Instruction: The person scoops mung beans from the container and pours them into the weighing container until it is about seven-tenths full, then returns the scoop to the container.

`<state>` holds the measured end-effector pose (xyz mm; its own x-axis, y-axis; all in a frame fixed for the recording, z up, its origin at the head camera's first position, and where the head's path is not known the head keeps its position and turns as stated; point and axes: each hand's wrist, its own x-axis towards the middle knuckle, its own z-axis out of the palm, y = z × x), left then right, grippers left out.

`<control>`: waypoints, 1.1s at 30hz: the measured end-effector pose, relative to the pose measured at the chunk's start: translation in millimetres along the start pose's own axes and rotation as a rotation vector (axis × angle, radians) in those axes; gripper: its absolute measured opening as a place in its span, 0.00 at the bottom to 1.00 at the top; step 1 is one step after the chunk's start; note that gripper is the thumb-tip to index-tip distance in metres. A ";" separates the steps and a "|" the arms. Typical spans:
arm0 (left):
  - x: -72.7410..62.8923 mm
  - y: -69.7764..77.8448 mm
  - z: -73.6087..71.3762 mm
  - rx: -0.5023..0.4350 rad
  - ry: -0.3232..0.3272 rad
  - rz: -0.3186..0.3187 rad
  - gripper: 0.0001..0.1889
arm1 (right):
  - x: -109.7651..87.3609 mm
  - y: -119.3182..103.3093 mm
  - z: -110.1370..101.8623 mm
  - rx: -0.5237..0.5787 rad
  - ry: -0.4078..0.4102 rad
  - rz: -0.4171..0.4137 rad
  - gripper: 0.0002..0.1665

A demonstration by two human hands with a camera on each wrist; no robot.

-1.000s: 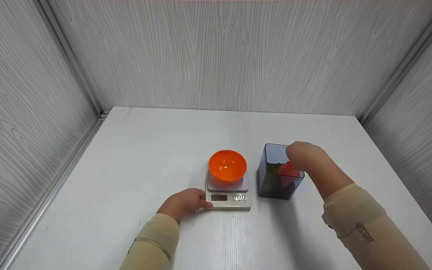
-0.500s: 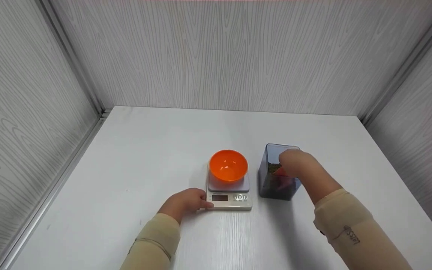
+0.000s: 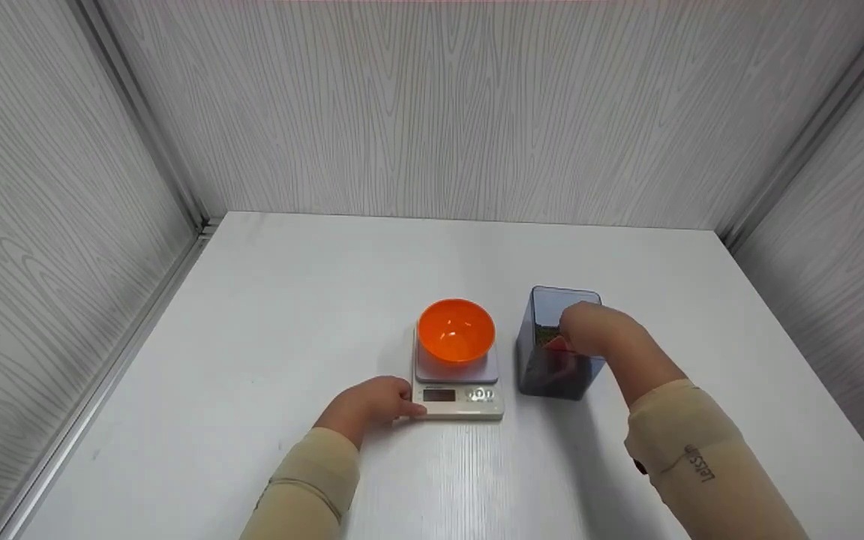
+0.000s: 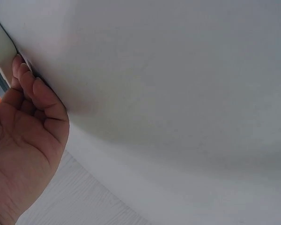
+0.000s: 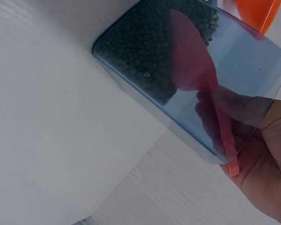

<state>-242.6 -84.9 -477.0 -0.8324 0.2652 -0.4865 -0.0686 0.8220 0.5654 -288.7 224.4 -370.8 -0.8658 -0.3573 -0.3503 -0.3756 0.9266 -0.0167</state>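
An orange bowl [image 3: 456,331] sits on a white kitchen scale [image 3: 458,411]. My left hand [image 3: 372,401] grips the scale's front left corner, thumb on its top and fingers curled at the side; in the left wrist view, the fingertips of that hand [image 4: 30,136] lie against the scale's edge. To the right of the scale stands a clear bluish container [image 3: 541,367] partly filled with small green beans [image 5: 136,51]. My right hand [image 3: 598,330] reaches in through its open top. It holds a red scoop [image 5: 192,54] by the handle, the scoop's head down among the beans.
Everything stands on a white table [image 3: 289,300]. A grey wood-grain panel [image 3: 439,112] rises behind it, with side panels at left and right. The container's rim surrounds my right hand; a narrow strip of table separates container and scale.
My right hand has shifted left and down into the container, sinking the scoop deeper, and has barely moved in the last half second. My left hand stays on the scale.
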 end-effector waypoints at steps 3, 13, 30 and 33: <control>-0.6 0.5 0.0 0.000 0.004 0.002 0.14 | 0.4 5.7 3.7 0.024 0.023 -0.035 0.07; -1.8 1.2 -0.3 -0.032 0.007 -0.019 0.12 | 3.7 9.0 8.1 0.126 -0.001 -0.021 0.06; 1.3 -0.9 1.2 -0.002 0.004 0.005 0.14 | -3.7 23.9 0.0 0.196 0.051 -0.126 0.06; -0.1 -0.5 0.8 0.003 0.000 0.013 0.14 | -5.1 25.9 -0.1 0.213 0.064 -0.149 0.06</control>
<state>-242.0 -84.9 -477.8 -0.8330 0.2761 -0.4795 -0.0564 0.8198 0.5699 -294.1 250.2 -369.4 -0.8278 -0.4921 -0.2694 -0.4282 0.8645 -0.2633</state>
